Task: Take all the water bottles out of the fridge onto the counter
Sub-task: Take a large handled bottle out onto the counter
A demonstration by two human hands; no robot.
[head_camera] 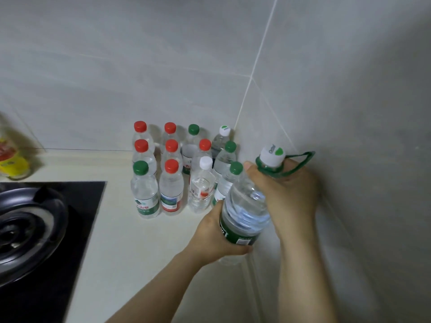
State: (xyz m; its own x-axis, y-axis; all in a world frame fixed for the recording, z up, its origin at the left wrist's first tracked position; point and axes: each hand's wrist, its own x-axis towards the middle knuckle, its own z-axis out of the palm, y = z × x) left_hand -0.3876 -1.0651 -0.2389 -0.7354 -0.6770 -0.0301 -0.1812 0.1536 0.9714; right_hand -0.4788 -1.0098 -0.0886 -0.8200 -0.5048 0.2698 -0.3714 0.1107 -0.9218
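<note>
While the large bottle (245, 206) is held above the counter (140, 243) at near right, note: hob (81, 213), near left; small bottles (171, 190), upright, clustered at far corner; left hand (215, 231), gripping the large bottle's lower body; right hand (289, 187), clamped round its neck. Best set down upright, just short of the cluster, base flat before letting go.

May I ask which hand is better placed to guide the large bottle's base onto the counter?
Probably the left hand: it grips the large bottle low on its body, nearest the counter. The right hand holds only the neck, by the green handle.
</note>
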